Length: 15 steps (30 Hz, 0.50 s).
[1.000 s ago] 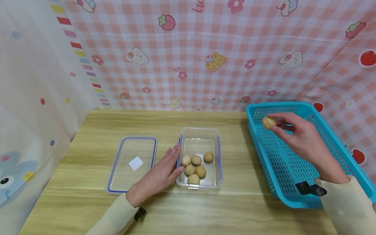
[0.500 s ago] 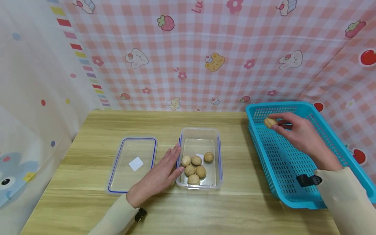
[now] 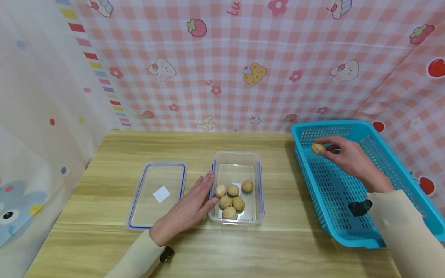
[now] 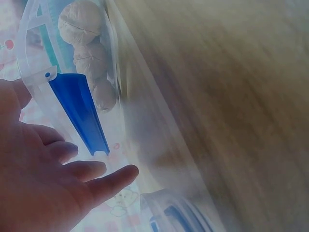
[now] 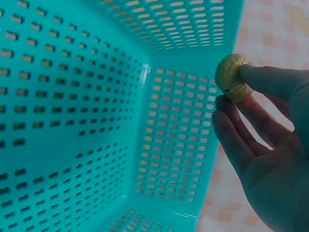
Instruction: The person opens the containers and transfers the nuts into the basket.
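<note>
My right hand (image 3: 351, 158) pinches a walnut (image 3: 318, 148) between thumb and fingers over the far left part of the blue plastic basket (image 3: 314, 193). The right wrist view shows the same walnut (image 5: 233, 77) beside the basket wall (image 5: 176, 130). With fingers straight, my left hand (image 3: 185, 204) rests against the left side of a clear plastic container (image 3: 255, 210). Several walnuts (image 3: 232, 190) lie in that container, mostly at its near left. In the left wrist view a blue clip flap (image 4: 79, 113) hangs down the container's side, close to my left hand (image 4: 53, 174).
Left of the container, a clear lid (image 3: 146, 193) with a blue seal and a white label (image 3: 161, 194) lies flat on the wooden table (image 3: 278, 251). A pink checked cloth (image 3: 222, 50) hangs behind the table.
My right hand, still pinching the walnut, has shifted slightly over the basket, and its wrist has moved a little up and left. The left hand and the container stay put.
</note>
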{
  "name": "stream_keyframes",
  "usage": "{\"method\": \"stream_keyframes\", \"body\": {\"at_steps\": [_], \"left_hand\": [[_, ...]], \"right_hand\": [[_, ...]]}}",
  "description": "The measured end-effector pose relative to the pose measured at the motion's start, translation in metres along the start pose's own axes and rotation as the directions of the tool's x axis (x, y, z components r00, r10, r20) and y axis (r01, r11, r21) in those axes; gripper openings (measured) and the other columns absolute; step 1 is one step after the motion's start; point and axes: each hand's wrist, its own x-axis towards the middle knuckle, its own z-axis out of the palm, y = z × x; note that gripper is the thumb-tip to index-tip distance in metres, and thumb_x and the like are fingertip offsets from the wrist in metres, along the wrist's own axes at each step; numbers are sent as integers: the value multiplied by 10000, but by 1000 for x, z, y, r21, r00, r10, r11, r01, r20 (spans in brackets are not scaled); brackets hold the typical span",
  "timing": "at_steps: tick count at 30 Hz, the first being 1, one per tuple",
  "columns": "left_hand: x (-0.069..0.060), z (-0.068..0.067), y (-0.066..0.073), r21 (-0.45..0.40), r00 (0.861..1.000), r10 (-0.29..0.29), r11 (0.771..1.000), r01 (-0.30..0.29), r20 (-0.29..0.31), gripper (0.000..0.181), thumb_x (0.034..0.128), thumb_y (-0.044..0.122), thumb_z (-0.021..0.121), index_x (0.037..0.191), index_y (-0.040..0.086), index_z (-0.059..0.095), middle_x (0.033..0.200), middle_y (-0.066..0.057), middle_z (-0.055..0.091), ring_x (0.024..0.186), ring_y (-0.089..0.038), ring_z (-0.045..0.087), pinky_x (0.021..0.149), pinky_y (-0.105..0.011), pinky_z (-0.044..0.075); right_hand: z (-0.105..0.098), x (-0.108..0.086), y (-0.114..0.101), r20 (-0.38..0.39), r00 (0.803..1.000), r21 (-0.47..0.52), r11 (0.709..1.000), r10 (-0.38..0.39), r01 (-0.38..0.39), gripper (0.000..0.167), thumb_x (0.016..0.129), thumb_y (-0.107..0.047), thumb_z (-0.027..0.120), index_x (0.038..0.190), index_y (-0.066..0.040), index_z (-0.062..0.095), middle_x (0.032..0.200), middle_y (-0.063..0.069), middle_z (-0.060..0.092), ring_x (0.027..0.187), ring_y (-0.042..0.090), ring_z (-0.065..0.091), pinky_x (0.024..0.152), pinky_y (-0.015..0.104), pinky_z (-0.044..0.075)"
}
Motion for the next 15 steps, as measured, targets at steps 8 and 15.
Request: {"method": "stream_keyframes", "body": {"at_steps": [8,15], "left_hand": [[0,0,0,-2,1000,6,1000,-6,-8,724,1110,393,467,1635,7,152,1715,-149,114,1550,-430,166,1254,-549,195],[-1,0,0,8,1000,15,1000,-15,-9,722,1110,389,468,1632,-1,156,1712,-152,108,1548,-432,170,1253,-548,200]], "right_hand": [[8,12,15,91,995,-8,999,42,-41,380,1057,-174,612,1402,-16,610,1351,281,601,1109,437,640,826,554,560],[17,21,29,149,984,-4,995,96,-97,401,1066,-193,601,1418,-1,590,1380,315,581,1179,482,626,873,589,560]]}}
